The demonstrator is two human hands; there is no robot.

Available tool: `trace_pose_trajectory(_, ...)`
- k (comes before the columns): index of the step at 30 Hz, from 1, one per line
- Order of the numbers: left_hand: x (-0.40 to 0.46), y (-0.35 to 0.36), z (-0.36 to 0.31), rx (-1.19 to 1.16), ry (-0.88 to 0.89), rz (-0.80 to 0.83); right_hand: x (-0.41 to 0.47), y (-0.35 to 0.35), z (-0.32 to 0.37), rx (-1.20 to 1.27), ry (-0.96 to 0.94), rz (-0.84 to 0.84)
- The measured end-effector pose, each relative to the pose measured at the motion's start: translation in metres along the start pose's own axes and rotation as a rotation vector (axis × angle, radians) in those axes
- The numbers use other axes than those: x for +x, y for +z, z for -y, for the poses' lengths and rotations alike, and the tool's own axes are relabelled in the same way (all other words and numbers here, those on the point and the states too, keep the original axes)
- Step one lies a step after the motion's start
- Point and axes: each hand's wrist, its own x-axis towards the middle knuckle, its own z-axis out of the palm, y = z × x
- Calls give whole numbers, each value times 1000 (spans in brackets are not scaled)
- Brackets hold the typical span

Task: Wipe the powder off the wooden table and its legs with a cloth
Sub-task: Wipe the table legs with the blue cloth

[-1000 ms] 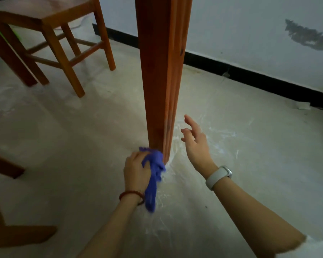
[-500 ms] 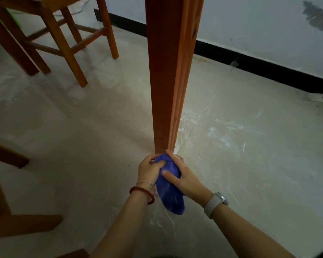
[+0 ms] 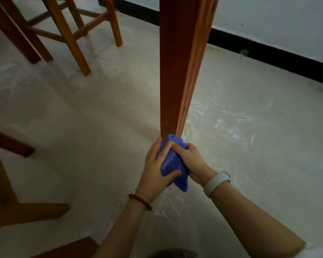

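Seen from above, a person crouches at the foot of a tall wooden bench leg (image 3: 173,71); both hands close their grip on a blue cloth (image 3: 172,162) bunched against the base of the leg, just above the floor (image 3: 101,127). The left hand (image 3: 157,170) cups the cloth from the side, thumb across it; the right hand (image 3: 190,161), with a white wristband (image 3: 216,181), curls its fingers over the top. White powder streaks the floor right of the leg. To wipe well, it seems wise to wrap the cloth around the leg and draw it firmly along the grooved edges. A second ago the right hand hung open beside the leg; now it clasps the cloth too.
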Motion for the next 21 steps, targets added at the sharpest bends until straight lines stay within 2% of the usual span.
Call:
trace_pose_trajectory(3,2,-2,8,42,80,-35,-3,1,3,-58,36,136)
trace_pose_trajectory(6,9,-1,10,-14,52,-174,-1,-6,7,4,29,170)
trace_pose_trajectory(8,20,-9,4,-148,-85,-316,2,-11,6,-20,-10,92)
trace_pose_trajectory(10,41,-27,-1,-229,-177,-561,4,-20,7,-46,-121,-67)
trace_pose_trajectory(12,68,-44,-12,-243,-90,-798,6,-28,10,-4,-196,-189)
trace_pose_trajectory(14,90,-38,-26,-195,70,-903,10,-33,11,24,-232,-250)
trace_pose_trajectory(15,95,-26,-29,-163,93,-887,12,-35,11,31,-237,-265)
trace_pose_trajectory(16,95,-12,-28,-158,39,-823,15,-36,10,40,-234,-275)
trace_pose_trajectory(18,90,11,-2,-136,-219,-562,21,-35,8,85,-218,-280)
trace_pose_trajectory(20,76,23,37,101,-455,-210,24,-32,3,66,-198,-264)
trace_pose_trajectory(21,69,25,52,169,-498,-113,25,-30,0,41,-180,-256)
